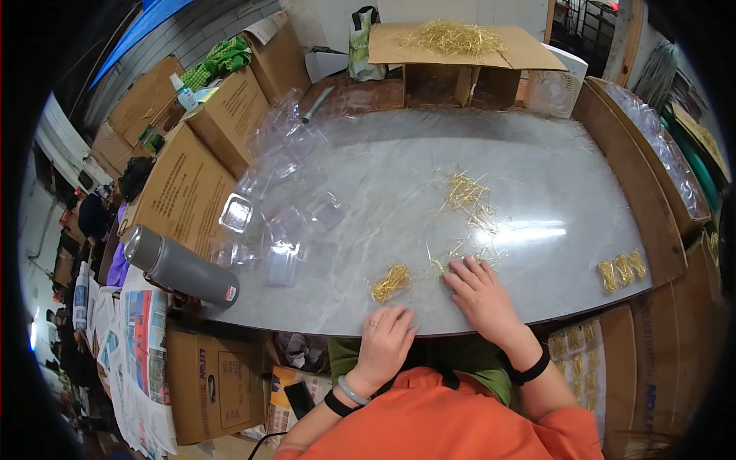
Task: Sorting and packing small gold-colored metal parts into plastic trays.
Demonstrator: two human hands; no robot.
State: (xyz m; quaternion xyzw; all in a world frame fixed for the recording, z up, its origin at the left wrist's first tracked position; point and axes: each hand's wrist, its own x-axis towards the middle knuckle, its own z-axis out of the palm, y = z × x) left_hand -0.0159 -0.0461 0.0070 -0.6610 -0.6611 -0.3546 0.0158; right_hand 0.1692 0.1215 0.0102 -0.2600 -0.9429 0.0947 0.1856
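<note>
On the grey marbled table [368,161], a small heap of thin, gold-coloured, pin-like pieces [392,283] lies near the front edge. Just below this heap is my left hand [386,342], its fingers stretched out over the table edge with nothing seen in them. My right hand [481,297] rests flat on the tabletop, fingers spread, beside loose gold pieces [460,247]; what lies under its palm is hidden. Farther up sits a looser scatter of the same pieces [466,192]. Three neat gold bundles [622,270] stand at the right front corner.
Clear plastic boxes [287,222] crowd the table's left side, with a grey bottle [184,267] at the left edge. A large gold pile [458,37] tops a cardboard shelf [387,47] at the back. Below the right edge, a clear tray [602,383] holds several bundles.
</note>
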